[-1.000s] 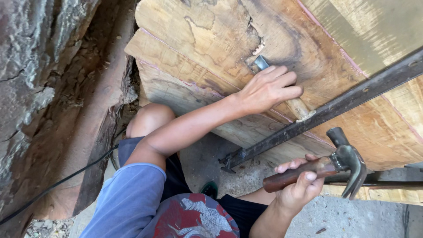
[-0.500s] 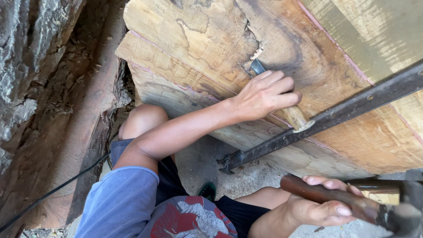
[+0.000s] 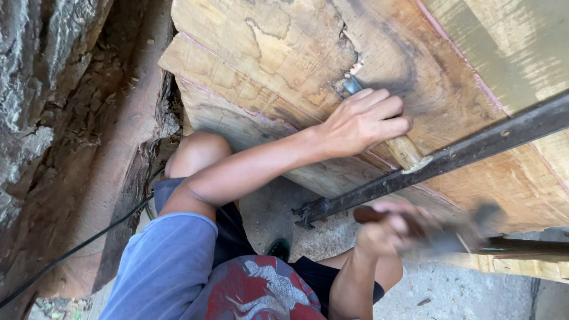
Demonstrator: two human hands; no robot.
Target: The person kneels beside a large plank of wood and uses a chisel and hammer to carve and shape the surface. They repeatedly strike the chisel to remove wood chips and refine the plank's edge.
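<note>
Head view: a person crouches beside a large wood slab (image 3: 284, 65), one hand on a chisel, the other on a hammer.
Left hand (image 3: 361, 121): fingers curled together and clamped round the chisel handle (image 3: 405, 149), knuckles resting against the slab face.
Chisel blade (image 3: 351, 85): metal tip shows just above the index finger, seated in a dark crack of the slab; the wooden handle end sticks out just below the little finger.
Right hand (image 3: 388, 228): fingers closed round a dark hammer handle (image 3: 370, 214); the hand is blurred, so the exact grip cannot be told.
Hammer head (image 3: 474, 228): blurred, to the right of the right-hand fingers and below the chisel handle end, apart from it.
Steel bar (image 3: 450, 163): runs diagonally between the two hands, just beside the chisel handle end.
Cable (image 3: 77, 249): thin and dark, on the ground well apart from both hands.
Risk, missed strike: the exposed handle end is short; an off-line blow likely lands on the left little finger.
Risk, deflection: the bar lies close to the swing path; a clipped bar may turn the hammer toward the left wrist.
Risk, blade slip: the tip sits in a crack; a skewed blow may jump it out across the slab.
Risk, posture: bare knee (image 3: 198, 151) lies below the left forearm, exposed to a dropped tool.
</note>
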